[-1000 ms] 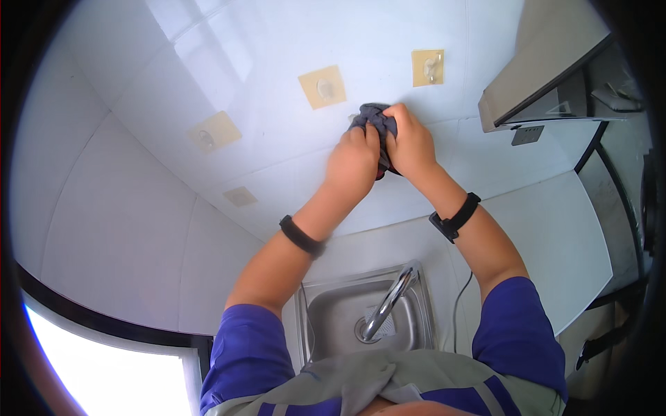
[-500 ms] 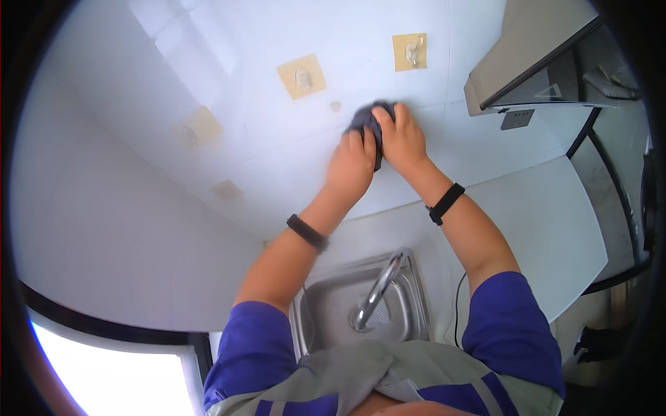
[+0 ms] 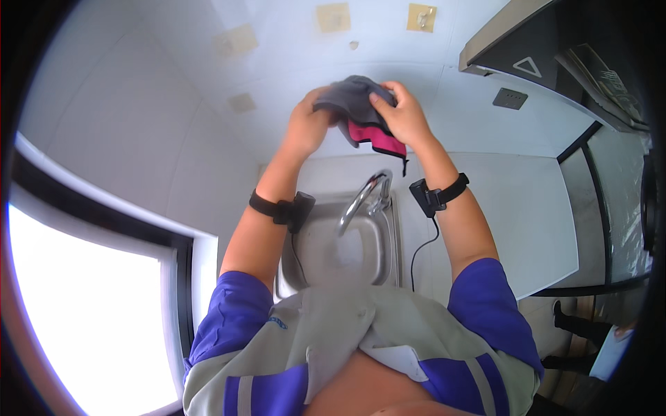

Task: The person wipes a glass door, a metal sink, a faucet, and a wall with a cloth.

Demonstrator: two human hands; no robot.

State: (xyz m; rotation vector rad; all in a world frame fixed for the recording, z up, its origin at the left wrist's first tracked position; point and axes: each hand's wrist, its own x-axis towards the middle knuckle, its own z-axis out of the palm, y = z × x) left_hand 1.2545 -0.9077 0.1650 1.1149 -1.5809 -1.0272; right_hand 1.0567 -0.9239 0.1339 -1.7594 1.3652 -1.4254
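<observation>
Both hands hold a grey cloth (image 3: 355, 99) with a pink underside, raised in front of the white tiled wall (image 3: 291, 55). My left hand (image 3: 307, 127) grips its left end and my right hand (image 3: 402, 114) pinches its right side, with the pink fold hanging below. The cloth is off the wall, above a curved metal tap (image 3: 361, 201) and a steel sink (image 3: 333, 256). Each wrist carries a black band with a small device.
Yellowish square pads (image 3: 333, 16) and a hook plate (image 3: 422, 16) are stuck on the wall above. A grey countertop (image 3: 520, 222) runs right of the sink. A range hood (image 3: 555, 55) juts out at upper right. A bright window (image 3: 83, 319) lies at left.
The hands have pulled the cloth away from the wall and lowered it above the tap, and its pink side now shows. The view has tilted downward.
</observation>
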